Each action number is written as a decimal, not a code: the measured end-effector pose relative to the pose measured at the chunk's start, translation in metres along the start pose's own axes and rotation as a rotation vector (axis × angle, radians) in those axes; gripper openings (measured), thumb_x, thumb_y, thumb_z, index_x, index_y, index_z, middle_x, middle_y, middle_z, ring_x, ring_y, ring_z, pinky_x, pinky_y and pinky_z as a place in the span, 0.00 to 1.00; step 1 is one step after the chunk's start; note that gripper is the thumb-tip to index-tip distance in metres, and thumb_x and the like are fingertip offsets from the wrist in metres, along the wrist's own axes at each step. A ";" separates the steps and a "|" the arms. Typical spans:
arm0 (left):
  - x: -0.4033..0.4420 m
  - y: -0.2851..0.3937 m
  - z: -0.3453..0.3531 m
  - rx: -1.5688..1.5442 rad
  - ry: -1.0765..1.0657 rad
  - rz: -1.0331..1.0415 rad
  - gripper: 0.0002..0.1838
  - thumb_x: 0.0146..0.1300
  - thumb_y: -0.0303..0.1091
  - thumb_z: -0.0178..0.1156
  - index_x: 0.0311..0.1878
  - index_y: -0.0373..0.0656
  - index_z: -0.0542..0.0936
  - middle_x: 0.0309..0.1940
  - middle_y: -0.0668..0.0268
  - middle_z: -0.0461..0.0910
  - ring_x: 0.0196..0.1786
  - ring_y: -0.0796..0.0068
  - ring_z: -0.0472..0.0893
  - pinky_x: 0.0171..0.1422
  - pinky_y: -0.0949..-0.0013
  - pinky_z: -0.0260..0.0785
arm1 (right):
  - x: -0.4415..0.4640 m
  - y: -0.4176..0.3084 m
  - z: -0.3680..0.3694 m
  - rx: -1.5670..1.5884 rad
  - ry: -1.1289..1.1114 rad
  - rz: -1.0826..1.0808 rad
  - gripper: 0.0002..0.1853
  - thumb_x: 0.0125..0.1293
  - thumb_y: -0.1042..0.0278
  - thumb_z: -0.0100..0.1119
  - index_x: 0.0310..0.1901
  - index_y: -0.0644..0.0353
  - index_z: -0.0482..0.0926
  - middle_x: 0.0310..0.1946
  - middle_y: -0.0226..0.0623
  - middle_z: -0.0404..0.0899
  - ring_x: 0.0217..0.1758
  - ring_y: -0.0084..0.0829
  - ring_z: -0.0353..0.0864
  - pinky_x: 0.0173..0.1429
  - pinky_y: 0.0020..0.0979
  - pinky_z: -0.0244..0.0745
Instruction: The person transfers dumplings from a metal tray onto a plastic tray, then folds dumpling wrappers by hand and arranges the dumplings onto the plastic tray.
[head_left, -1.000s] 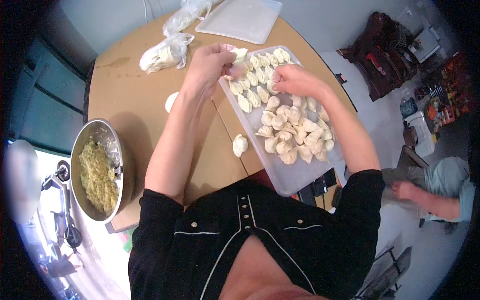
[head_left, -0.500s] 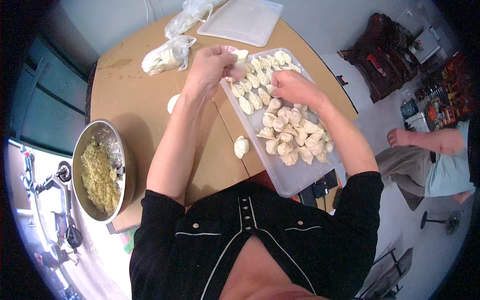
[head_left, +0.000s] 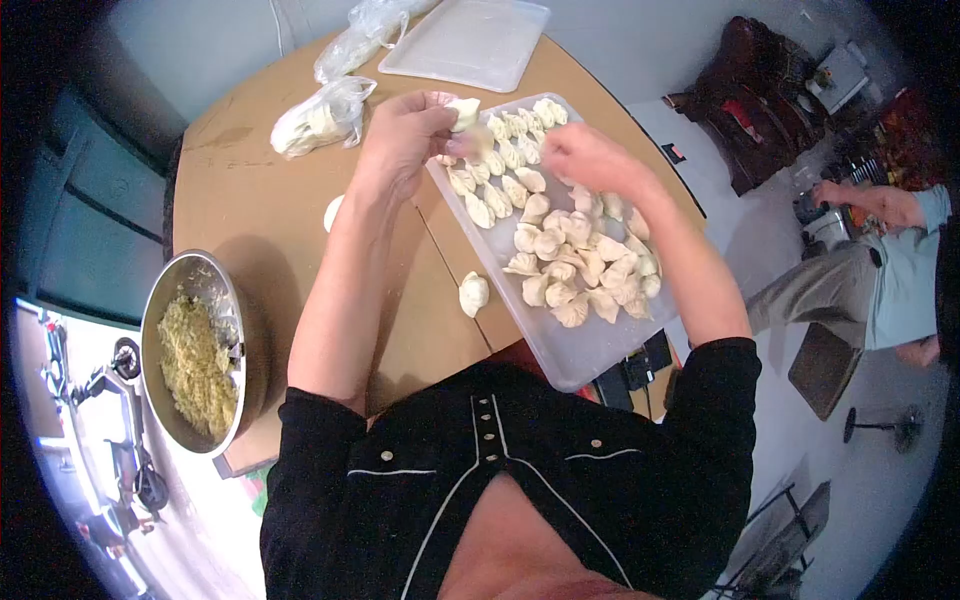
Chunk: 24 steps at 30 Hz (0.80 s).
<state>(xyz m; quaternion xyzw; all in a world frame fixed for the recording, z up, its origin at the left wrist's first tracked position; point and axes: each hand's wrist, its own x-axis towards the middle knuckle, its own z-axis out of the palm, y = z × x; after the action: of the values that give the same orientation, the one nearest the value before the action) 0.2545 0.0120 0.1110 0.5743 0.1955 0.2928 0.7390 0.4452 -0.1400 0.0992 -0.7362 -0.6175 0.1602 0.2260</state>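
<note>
My left hand (head_left: 400,145) is closed on a pale dumpling (head_left: 463,113) above the left edge of the tray; a blur by its fingers hides whether the dumpling is sealed. Over the tray's right side, my right hand (head_left: 598,160) has its fingers curled together, with nothing visible in them. Below the hands lies a translucent white plastic tray (head_left: 570,365). Rows of pale dumplings (head_left: 497,200) fill its far part, and a heap of rounder, darker dumplings (head_left: 575,260) sits nearer me. One more dumpling (head_left: 474,294) rests on the table left of the tray.
A steel bowl of chopped filling (head_left: 200,365) stands at the table's left edge. Plastic bags (head_left: 320,118) and another tray (head_left: 465,45) lie at the far side. A white disc (head_left: 335,213) is half behind my left forearm. Another person (head_left: 890,270) is at right.
My right hand has lifted off a dumpling in the rows, which now lies uncovered on the tray. My left hand still holds its dumpling. The other person's arm has reached farther out.
</note>
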 end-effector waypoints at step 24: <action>-0.003 0.004 -0.001 -0.008 -0.013 0.025 0.07 0.60 0.22 0.55 0.40 0.27 0.75 0.33 0.58 0.78 0.29 0.71 0.80 0.32 0.74 0.78 | -0.006 0.008 -0.009 -0.298 -0.075 0.253 0.11 0.53 0.71 0.55 0.34 0.69 0.81 0.38 0.55 0.80 0.45 0.49 0.81 0.50 0.44 0.75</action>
<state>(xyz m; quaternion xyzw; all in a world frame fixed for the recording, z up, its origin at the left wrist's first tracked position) 0.2515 0.0113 0.1142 0.5757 0.1826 0.2990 0.7388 0.4558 -0.1486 0.1025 -0.8267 -0.5449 0.1215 0.0698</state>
